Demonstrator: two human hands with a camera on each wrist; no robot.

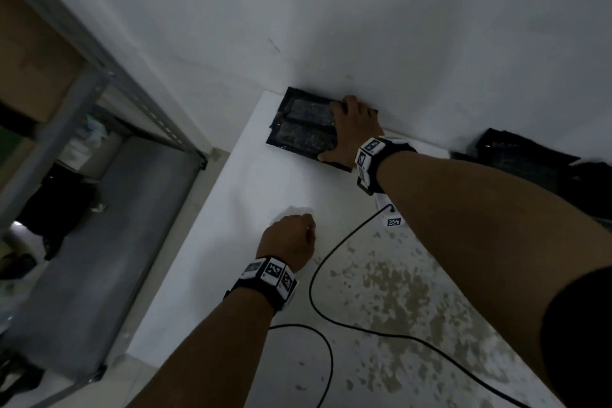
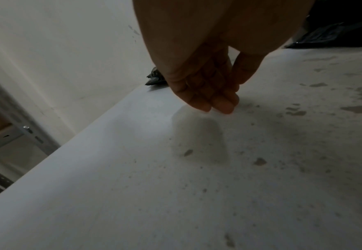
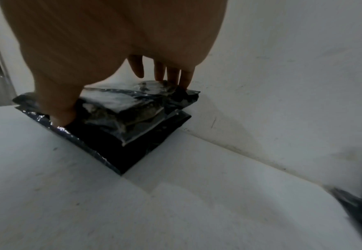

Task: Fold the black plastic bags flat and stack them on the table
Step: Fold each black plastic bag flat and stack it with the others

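Note:
A stack of folded black plastic bags [image 1: 303,124] lies in the far left corner of the white table [image 1: 231,242], against the wall. My right hand [image 1: 347,131] rests flat on top of it. In the right wrist view its straight fingers [image 3: 184,77] touch the far edge of the top bag [image 3: 120,104] and the thumb [image 3: 62,111] presses the near left side. My left hand [image 1: 293,237] hovers just over the bare tabletop, its fingers [image 2: 216,103] hanging loosely curled and holding nothing. A heap of unfolded black bags [image 1: 530,159] lies at the right by the wall.
Two black cables [image 1: 318,275] trail across the stained tabletop from the wrist bands. A small white marker tag [image 1: 394,221] lies under my right forearm. A grey metal shelf rack [image 1: 99,83] stands beyond the table's left edge. The white wall [image 1: 364,26] borders the far side.

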